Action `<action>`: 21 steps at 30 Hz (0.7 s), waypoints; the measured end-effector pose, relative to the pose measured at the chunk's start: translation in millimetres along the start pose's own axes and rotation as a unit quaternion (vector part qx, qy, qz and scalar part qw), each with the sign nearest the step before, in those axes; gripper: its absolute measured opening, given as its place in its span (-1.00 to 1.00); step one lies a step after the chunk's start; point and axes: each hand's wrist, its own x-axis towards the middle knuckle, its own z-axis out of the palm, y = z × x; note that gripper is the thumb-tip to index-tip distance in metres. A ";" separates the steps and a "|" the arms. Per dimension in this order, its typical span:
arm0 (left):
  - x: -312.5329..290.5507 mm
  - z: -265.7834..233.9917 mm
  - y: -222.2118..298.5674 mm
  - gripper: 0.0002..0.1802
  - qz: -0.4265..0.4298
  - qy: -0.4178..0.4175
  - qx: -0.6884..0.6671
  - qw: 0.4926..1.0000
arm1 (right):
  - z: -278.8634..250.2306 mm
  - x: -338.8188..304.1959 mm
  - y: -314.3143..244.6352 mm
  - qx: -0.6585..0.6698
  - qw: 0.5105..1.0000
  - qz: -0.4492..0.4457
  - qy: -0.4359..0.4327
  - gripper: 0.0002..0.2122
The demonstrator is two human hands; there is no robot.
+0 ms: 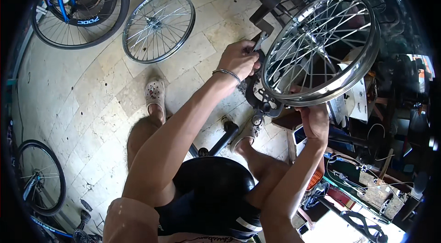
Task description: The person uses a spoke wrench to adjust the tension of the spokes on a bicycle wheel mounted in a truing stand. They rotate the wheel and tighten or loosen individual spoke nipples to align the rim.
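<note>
This was a bicycle repair workshop: a tyreless spoked wheel (312,40) sat at a metal stand (271,3) to the right, a second bare rim (152,22) lay on the tiled floor (98,91), a black-tyred wheel (125,1) stood far left, and loose parts (387,204) cluttered the near right.

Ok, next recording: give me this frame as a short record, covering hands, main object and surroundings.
Left hand: closed around a metal wrench
Right hand: at the near rim of the spoked wheel; grip partly hidden
Wheel condition: shiny rim, no tyre
Beside wheel: dark metal stand
Floor: pale tiles, with another tyreless wheel
Upper left: black-tyred wheel
</note>
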 end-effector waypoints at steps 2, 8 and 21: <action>-7.2 1.6 -3.3 -0.75 -0.015 -0.011 0.021 1.000 | 10.4 -9.6 -21.1 0.087 0.995 -0.048 0.027 -0.79; -18.1 6.9 -15.9 -0.76 -0.021 0.009 0.003 1.000 | 12.4 -8.6 -20.3 0.145 0.977 -0.068 0.138 -0.82; -15.8 -4.1 -20.2 -0.76 -0.027 -0.006 0.019 0.999 | 37.7 5.3 -17.5 0.136 0.990 -0.016 0.032 -0.50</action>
